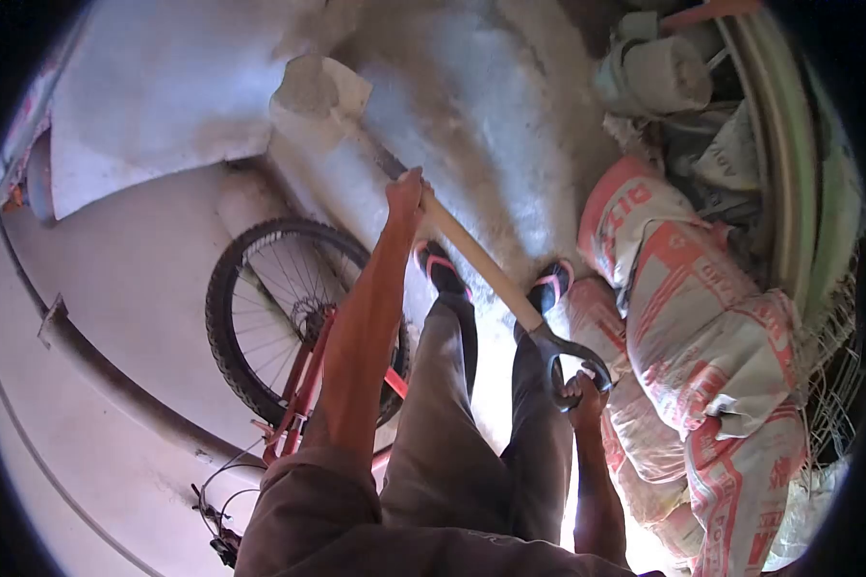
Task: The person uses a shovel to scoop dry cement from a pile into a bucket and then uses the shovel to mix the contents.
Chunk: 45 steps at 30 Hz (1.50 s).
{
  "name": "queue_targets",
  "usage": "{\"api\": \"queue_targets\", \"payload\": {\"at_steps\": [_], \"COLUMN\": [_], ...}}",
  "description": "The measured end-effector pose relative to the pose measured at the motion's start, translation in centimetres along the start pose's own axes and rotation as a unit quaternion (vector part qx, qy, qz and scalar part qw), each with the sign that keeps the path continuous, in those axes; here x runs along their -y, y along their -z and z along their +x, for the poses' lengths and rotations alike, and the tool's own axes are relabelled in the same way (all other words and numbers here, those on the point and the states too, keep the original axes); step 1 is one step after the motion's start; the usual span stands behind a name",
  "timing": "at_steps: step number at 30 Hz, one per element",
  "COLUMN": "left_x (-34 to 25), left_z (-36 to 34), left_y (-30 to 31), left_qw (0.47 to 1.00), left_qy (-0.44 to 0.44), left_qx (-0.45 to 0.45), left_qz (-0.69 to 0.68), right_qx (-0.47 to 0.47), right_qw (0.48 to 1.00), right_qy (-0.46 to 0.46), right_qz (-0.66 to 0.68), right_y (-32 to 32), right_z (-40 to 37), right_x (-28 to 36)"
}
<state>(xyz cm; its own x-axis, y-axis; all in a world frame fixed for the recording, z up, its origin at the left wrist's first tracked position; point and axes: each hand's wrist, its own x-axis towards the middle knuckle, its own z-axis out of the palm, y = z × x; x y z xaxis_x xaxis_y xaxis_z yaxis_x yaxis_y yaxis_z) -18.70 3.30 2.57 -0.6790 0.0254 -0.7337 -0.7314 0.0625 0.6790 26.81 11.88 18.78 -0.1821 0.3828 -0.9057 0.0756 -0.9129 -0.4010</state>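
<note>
A shovel (481, 264) with a wooden shaft runs diagonally across the view in front of my legs. My left hand (407, 189) is wrapped round the shaft near the blade end. My right hand (585, 396) grips the black D-shaped handle at the lower right. The pale, dusty shovel blade (319, 101) points away from me at the upper left, over the grey floor (462, 106). Both of my feet, in dark sandals with pink straps, stand beneath the shaft.
A red bicycle (308, 385) leans along the wall on the left, its wheel beside my left arm. Red and white sacks (693, 308) are piled close on my right. Buckets (659, 77) stand at the upper right. A pipe (144, 389) runs along the left wall.
</note>
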Motion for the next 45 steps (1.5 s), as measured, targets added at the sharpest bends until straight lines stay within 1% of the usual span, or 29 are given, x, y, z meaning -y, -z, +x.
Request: {"api": "queue_targets", "payload": {"at_steps": [1, 3, 7, 11, 13, 15, 16, 17, 19, 21, 23, 25, 27, 29, 30, 31, 32, 33, 34, 35, 36, 37, 38, 39, 40, 41, 42, 43, 45], "left_x": [-1.9, -5.7, -14.3, -19.1, -20.2, -20.8, -20.8, -20.9, -20.7, -20.1, -19.6, -17.3, -15.1, -12.0, -8.5, -4.9, 0.1, 5.6, 11.3, 14.0, 21.5, 29.0, 31.9, 34.6, 34.0, 30.8, 28.6, 29.8, 32.3], "left_z": [-0.9, -3.1, -6.6, -5.7, -4.5, -4.4, -4.3, -4.3, -4.4, -5.9, -7.5, -10.1, -13.0, -14.5, -14.5, -14.1, -13.8, -14.0, -14.9, -17.7, -19.1, -20.3, -22.5, -23.9, -26.3, -28.0, -28.6, -27.7, -24.4], "left_y": [-1.3, -4.3, -10.0, -15.1, -17.5, -19.6, -20.2, -20.9, -22.3, -22.1, -21.0, -18.5, -17.1, -15.1, -13.8, -12.7, -10.9, -8.9, -7.1, -7.2, -5.6, -4.0, -4.0, -3.9, -5.0, -7.2, -8.2, -7.8, -6.6], "left_qw": [1.000, 0.998, 0.992, 0.975, 0.968, 0.964, 0.960, 0.949, 0.906, 0.948, 0.970, 0.973, 0.985, 0.992, 0.991, 0.991, 0.973, 0.902, 0.809, 0.920, 0.938, 0.953, 0.963, 0.969, 0.967, 0.925, 0.915, 0.919, 0.931], "left_qy": [-0.014, -0.032, -0.073, -0.167, -0.198, -0.215, -0.222, -0.226, -0.228, -0.207, -0.173, -0.116, -0.059, -0.005, 0.004, 0.017, -0.033, -0.153, -0.255, -0.013, -0.014, -0.015, -0.018, 0.079, 0.173, 0.364, 0.390, 0.378, 0.340], "left_qx": [0.022, 0.039, 0.084, 0.145, 0.156, 0.134, 0.122, 0.089, 0.025, 0.077, 0.135, 0.198, 0.160, 0.127, 0.131, 0.132, 0.182, 0.228, 0.240, 0.270, 0.260, 0.251, 0.243, 0.215, 0.177, 0.099, 0.082, 0.098, 0.126], "left_qz": [-0.008, -0.044, -0.053, -0.010, 0.008, 0.084, 0.123, 0.203, 0.356, 0.230, 0.108, -0.008, -0.009, -0.014, 0.004, 0.025, 0.138, 0.335, 0.472, 0.284, 0.228, 0.171, 0.113, 0.087, 0.057, 0.039, 0.060, 0.052, 0.040], "right_qx": [0.017, -0.005, 0.055, 0.083, 0.078, 0.065, 0.104, 0.143, 0.118, 0.084, 0.073, 0.061, 0.044, -0.006, -0.029, -0.085, -0.139, -0.191, -0.260, -0.331, -0.407, -0.443, -0.478, -0.478, -0.479, -0.483, -0.487, -0.489, -0.414], "right_qw": [1.000, 0.999, 0.993, 0.964, 0.960, 0.964, 0.966, 0.966, 0.955, 0.931, 0.944, 0.958, 0.972, 0.992, 0.997, 0.996, 0.990, 0.979, 0.965, 0.943, 0.913, 0.895, 0.876, 0.876, 0.875, 0.873, 0.871, 0.870, 0.909], "right_qy": [0.008, 0.003, -0.003, -0.093, -0.151, -0.179, -0.173, -0.166, -0.209, -0.262, -0.209, -0.168, -0.143, -0.075, -0.041, -0.030, -0.017, 0.000, -0.013, -0.026, -0.025, -0.022, -0.020, -0.018, -0.015, -0.014, -0.013, -0.010, -0.029], "right_qz": [-0.002, 0.043, 0.105, 0.237, 0.223, 0.188, 0.162, 0.136, 0.173, 0.238, 0.243, 0.225, 0.180, 0.100, 0.059, 0.016, -0.026, -0.067, -0.030, 0.006, -0.028, -0.045, -0.062, -0.062, -0.061, -0.061, -0.060, -0.056, -0.029], "right_y": [0.0, -1.2, -3.5, -6.2, -7.9, -9.8, -11.1, -12.2, -14.0, -15.2, -12.8, -9.7, -5.8, -0.8, 2.0, 5.4, 9.2, 11.6, 12.1, 12.9, 16.5, 18.7, 20.1, 21.3, 21.6, 21.8, 21.8, 21.7, 21.5], "right_z": [-0.4, -1.6, -2.8, -1.5, -0.8, -0.1, -1.0, -2.4, -4.3, -6.9, -8.6, -10.6, -12.7, -13.6, -13.8, -14.4, -14.9, -15.6, -16.9, -18.6, -20.2, -21.0, -21.8, -22.6, -23.3, -24.6, -25.8, -26.3, -23.7], "right_x": [1.0, 3.1, 6.4, 7.3, 7.7, 7.5, 8.3, 9.3, 11.3, 14.0, 14.3, 13.7, 13.1, 10.2, 8.3, 6.3, 4.1, 2.6, 2.7, 2.7, 0.8, -0.1, -0.6, -1.1, -1.1, -0.8, -0.3, 0.0, 0.8]}}
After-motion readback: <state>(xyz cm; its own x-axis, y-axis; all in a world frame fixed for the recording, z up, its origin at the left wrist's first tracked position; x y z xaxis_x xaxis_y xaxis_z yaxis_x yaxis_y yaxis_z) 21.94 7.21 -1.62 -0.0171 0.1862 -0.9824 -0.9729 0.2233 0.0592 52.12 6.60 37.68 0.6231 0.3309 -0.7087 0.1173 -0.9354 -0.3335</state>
